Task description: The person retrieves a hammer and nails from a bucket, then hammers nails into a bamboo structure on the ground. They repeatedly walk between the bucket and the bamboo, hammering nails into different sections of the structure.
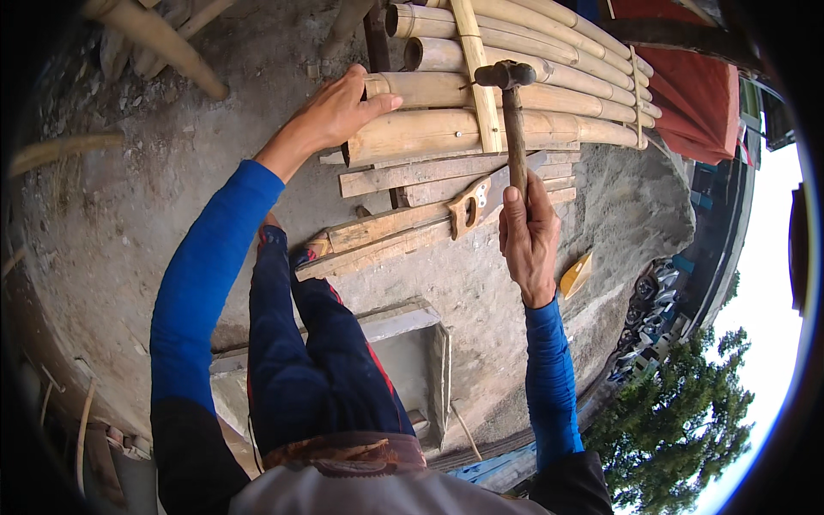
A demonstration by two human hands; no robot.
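Observation:
My right hand (530, 236) grips a hammer (515, 129) by its wooden handle, and the dark metal head is raised over the bamboo. At the left end of a row of bamboo poles (549, 99), my left hand (343, 112) holds the cut end of one bamboo pole (421, 88). Its thumb lies along the top of the pole, while some of its fingers are hidden. A pale flat strip (470, 39) runs across the poles, just left of the hammer head. Below the poles, a handsaw (469, 208) with a light wooden handle rests on wooden boards (395, 180).
My feet stand by the ends of the boards. A yellow piece (576, 275) lies on the concrete ground right of my right wrist. A rectangular frame (439, 369) is beside my legs. Thicker bamboo poles (159, 43) stand at upper left, a red sheet (693, 94) at upper right.

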